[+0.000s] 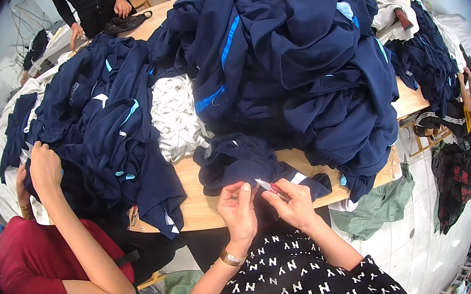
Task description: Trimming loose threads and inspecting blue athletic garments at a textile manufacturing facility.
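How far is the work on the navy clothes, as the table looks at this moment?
In hand: the left hand pinches a navy garment at the table edge, while the right hand holds a small red-handled snipper to it. Left: probably the big navy heap behind. Done: I cannot tell; the pile to the left is being handled by a co-worker's hand.

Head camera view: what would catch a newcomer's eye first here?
A huge heap of navy garments with light blue stripes covers most of the wooden table. At its near edge the person's left hand and right hand pinch a navy piece, the right holding a small red-handled tool. A white bundle lies mid-table.
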Tool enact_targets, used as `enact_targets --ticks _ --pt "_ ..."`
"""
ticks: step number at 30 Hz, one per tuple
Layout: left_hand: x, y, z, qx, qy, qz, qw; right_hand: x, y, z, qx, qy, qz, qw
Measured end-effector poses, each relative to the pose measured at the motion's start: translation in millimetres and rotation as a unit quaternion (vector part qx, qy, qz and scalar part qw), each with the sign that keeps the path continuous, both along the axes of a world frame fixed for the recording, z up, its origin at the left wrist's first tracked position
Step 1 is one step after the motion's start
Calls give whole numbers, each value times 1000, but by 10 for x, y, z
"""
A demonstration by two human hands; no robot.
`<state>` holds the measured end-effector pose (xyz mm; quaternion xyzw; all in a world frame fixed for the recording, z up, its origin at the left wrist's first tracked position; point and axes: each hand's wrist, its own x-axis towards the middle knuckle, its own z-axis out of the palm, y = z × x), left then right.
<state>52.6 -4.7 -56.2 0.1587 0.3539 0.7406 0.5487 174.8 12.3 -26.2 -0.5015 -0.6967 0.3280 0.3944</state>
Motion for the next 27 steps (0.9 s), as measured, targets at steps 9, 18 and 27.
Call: enact_targets --ticks 9,18,27 --pt "-22 28 143 -16 -34 -29 999 -17 51 -103 -111 127 -50 984" --pt "-12 27 186 -76 -55 -66 993 -162 224 -83 -168 246 -41 954" --pt "-57 43 257 -87 -59 -64 992 -88 249 -131 -157 276 -82 945"
